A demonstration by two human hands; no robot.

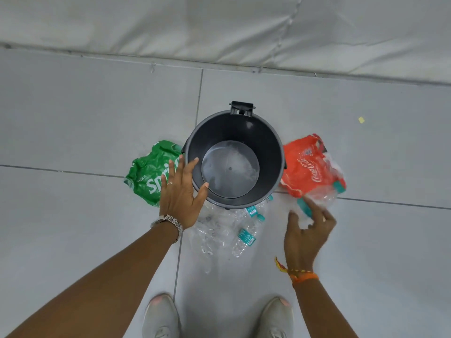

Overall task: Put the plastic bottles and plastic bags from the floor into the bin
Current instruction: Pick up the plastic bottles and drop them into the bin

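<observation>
A round dark grey bin [274, 142] stands open and empty on the tiled floor. A crumpled green Sprite plastic bag [146, 176] lies against its left side, and a red Coca-Cola plastic bag [302, 164] lies against its right side. Several crushed clear plastic bottles [244, 236] with teal labels lie on the floor in front of the bin. My left hand [181, 193] hovers open over the bin's left rim with fingers spread. My right hand [308, 235] is curled around a crushed clear bottle [322, 195] just below the red bag.
A white padded sheet [219, 28] runs along the back edge of the floor. A small yellow scrap [361, 120] lies at the right. My two light shoes [161, 315] stand at the bottom of the view.
</observation>
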